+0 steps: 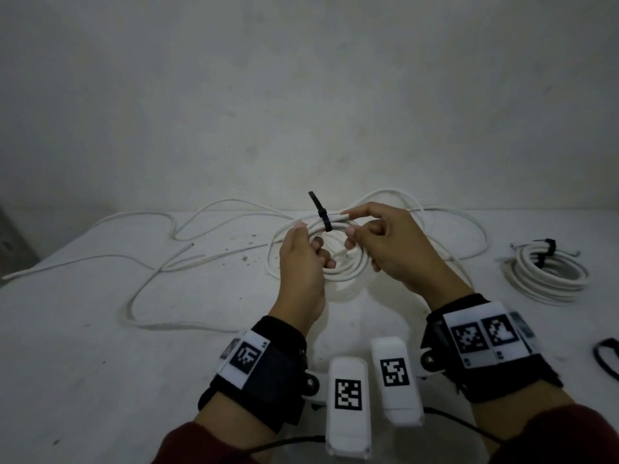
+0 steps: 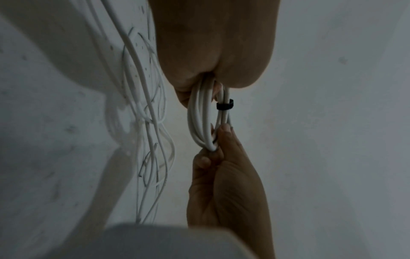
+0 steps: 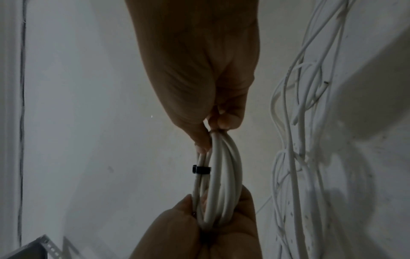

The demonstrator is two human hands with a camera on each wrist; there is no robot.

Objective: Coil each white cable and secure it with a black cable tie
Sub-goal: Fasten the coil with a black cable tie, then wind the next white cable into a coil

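A coil of white cable is held up over the white table between both hands. A black cable tie wraps the coil's far side, its free tail sticking up. My left hand grips the coil just left of the tie. My right hand pinches the strands just right of it. In the left wrist view the left hand holds the coil below the tie. In the right wrist view the right hand clasps the coil beside the tie.
A finished coil bound with black ties lies at the right. Loose white cables sprawl across the left and back of the table. A spare black tie lies at the right edge. A plain wall stands behind.
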